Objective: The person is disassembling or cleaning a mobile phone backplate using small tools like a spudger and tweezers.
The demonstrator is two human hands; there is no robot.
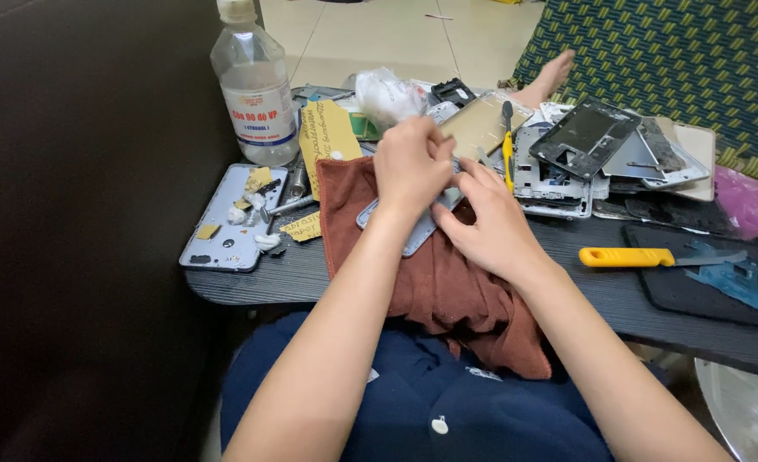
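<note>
Presently both hands, the left hand and the right hand, are closed on a grey phone cover lying on a brown cloth at the table edge, a yellow-handled knife nearby.

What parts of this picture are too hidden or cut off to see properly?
Head view only:
- Grey phone panel: its middle is covered by the left hand and right hand.
- Fingertips: curled together over the panel, so any small thing pinched there is hidden.
- Brown cloth: its lower end drops past the table edge.
- Shiny round thing: cut off by the bottom right corner.
- Parts pile: pieces overlap one another.
</note>
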